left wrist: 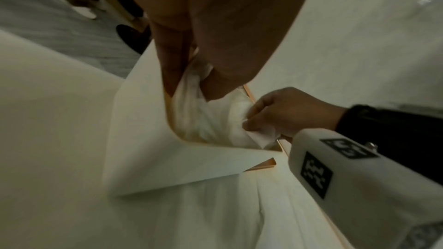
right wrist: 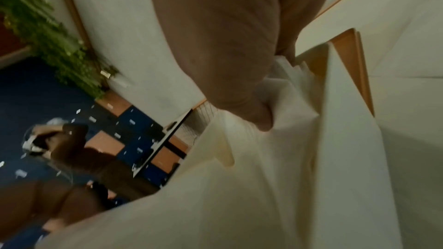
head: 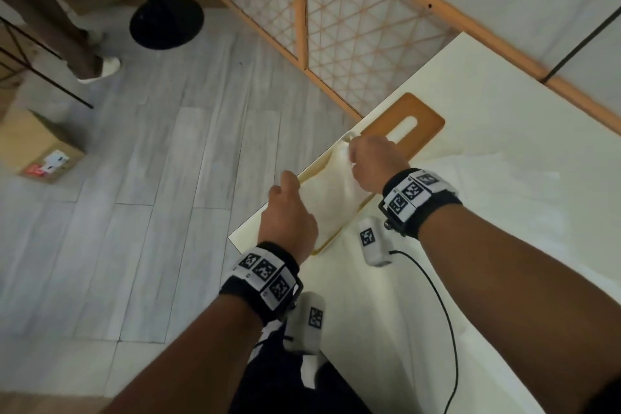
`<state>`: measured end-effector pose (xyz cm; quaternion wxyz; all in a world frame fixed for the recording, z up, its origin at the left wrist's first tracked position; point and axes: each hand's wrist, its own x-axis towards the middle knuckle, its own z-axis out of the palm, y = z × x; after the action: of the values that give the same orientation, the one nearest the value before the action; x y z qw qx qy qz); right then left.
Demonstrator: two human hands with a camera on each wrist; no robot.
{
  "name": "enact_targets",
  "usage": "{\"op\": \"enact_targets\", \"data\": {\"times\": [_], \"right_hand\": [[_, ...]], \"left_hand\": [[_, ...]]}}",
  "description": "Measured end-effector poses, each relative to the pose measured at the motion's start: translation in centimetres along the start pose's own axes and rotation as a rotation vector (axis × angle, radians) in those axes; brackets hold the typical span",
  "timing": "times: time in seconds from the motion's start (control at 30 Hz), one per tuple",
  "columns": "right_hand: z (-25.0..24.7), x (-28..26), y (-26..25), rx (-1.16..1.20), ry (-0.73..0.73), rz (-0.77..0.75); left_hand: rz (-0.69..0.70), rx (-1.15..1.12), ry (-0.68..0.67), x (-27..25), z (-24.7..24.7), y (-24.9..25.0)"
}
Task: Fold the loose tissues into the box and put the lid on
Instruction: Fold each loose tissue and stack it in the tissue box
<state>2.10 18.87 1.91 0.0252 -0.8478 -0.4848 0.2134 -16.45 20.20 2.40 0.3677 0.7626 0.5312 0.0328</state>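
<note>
The white tissues are held over the open box at the table edge. The left hand pinches the near end, the right hand the far end. The wooden lid lies just past the right hand.

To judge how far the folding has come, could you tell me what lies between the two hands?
In the head view, the white tissues in the box span the gap from left hand to right hand.
</note>
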Motion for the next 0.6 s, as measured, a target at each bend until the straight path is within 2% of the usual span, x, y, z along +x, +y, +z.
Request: {"op": "enact_targets", "data": {"times": [0.2, 0.27, 0.37, 0.4, 0.43, 0.5, 0.6], "right_hand": [[1.2, 0.5, -0.4, -0.151, -0.071, -0.006], [1.3, 0.3, -0.3, -0.168, -0.092, -0.024], [0.8, -0.3, -0.2, -0.13, -0.116, -0.056], [0.5, -0.6, -0.1, -0.117, -0.091, -0.08], [0.3, -1.0, -0.1, -0.135, -0.047, -0.115], [0.3, -1.6, -0.4, -0.242, 0.009, -0.188], [0.8, -1.3, -1.3, -0.267, -0.146, -0.197]], "left_hand": [[0.06, 0.283, -0.106, 1.0, 0.5, 0.3], [0.111, 0.382, -0.076, 1.0, 0.4, -0.1], [0.308, 0.475, 0.065, 0.9, 0.4, -0.9], [0.376, 0.479, 0.067, 0.9, 0.5, -1.0], [0.424, 0.493, 0.015, 1.1, 0.5, -0.9], [0.419, 0.554, -0.184, 1.8, 0.9, -0.5], [0.311, 0.729, -0.396, 3.0, 1.6, 0.2]]}}
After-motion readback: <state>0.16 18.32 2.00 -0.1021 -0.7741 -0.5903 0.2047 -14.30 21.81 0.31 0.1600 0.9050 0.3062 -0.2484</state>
